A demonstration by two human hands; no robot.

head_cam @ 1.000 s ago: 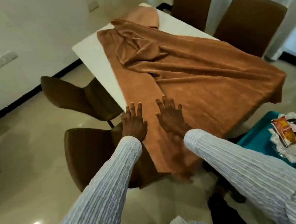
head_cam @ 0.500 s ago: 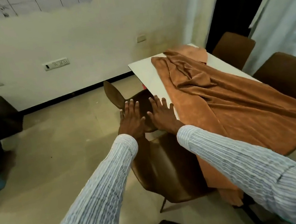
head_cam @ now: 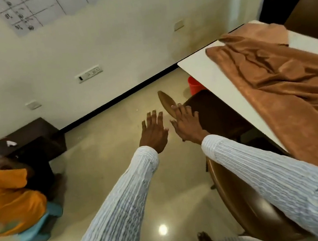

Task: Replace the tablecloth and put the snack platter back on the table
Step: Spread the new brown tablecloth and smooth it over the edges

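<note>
Head view: your left hand [head_cam: 153,134] and right hand [head_cam: 188,125] hover empty, fingers spread, beside the table [head_cam: 206,71], likely to straighten the bunched tablecloth [head_cam: 286,87]

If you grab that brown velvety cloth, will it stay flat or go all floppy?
Probably floppy: the brown velvety tablecloth already lies in soft folds and droops over the white table edge. It may also slide, as the tabletop looks smooth.

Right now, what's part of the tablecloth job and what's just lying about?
Job: brown tablecloth, white table, left hand, right hand; platter not in view.
Lying about: red bucket, near chair, dark box.
</note>
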